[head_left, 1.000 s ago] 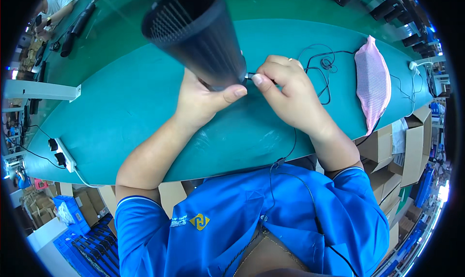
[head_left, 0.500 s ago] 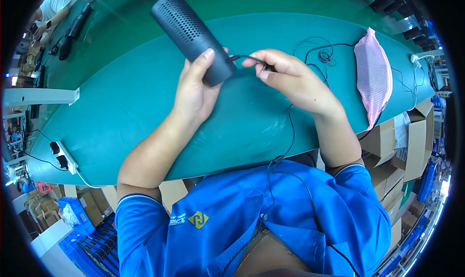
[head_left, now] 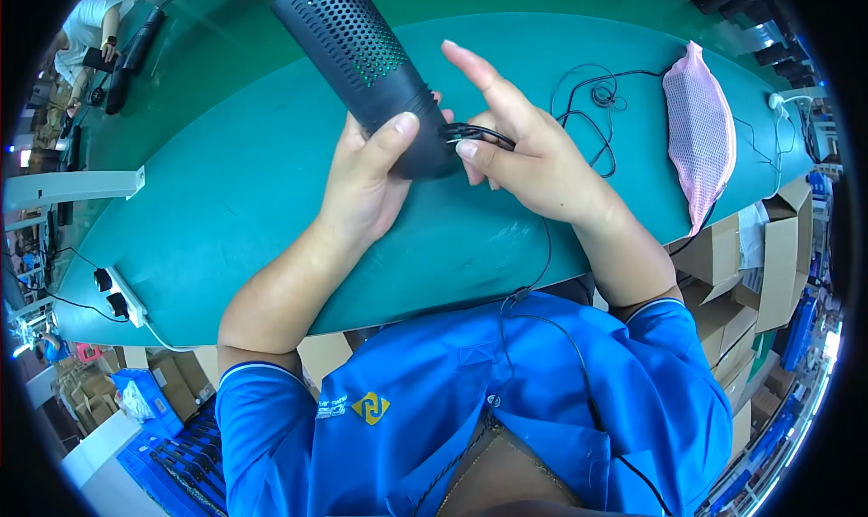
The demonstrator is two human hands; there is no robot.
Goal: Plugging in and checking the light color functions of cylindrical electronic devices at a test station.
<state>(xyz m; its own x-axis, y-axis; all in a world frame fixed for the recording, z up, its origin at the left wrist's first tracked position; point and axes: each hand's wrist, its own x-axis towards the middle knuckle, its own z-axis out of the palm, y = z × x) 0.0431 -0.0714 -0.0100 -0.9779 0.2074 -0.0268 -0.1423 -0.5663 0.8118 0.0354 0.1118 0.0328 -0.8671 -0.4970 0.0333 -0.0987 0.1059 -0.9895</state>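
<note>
A black cylinder (head_left: 348, 51) with a perforated upper part slants over the table, its top toward the far left. My left hand (head_left: 362, 183) is wrapped round its lower part, thumb across the front. At the side of the base, my right hand (head_left: 542, 160) pinches a bundled black cable (head_left: 484, 134) with the thumb, while the index finger stretches out past it. The cable's end meets the cylinder's base; whether it sits in a socket I cannot tell. A small light-coloured tip shows by my right thumb.
On the green table (head_left: 226, 237) a pink mesh pouch (head_left: 701, 137) lies at the right, with a loose thin black cable (head_left: 604, 97) beside it. A white power strip (head_left: 125, 298) lies at the left edge. Cardboard boxes (head_left: 778, 264) stand below right. Another person (head_left: 89, 38) works at the far left.
The cylinder has moved a little nearer to my right hand and tipped more upright. My right hand has come down against its base, and its index finger has straightened out.
</note>
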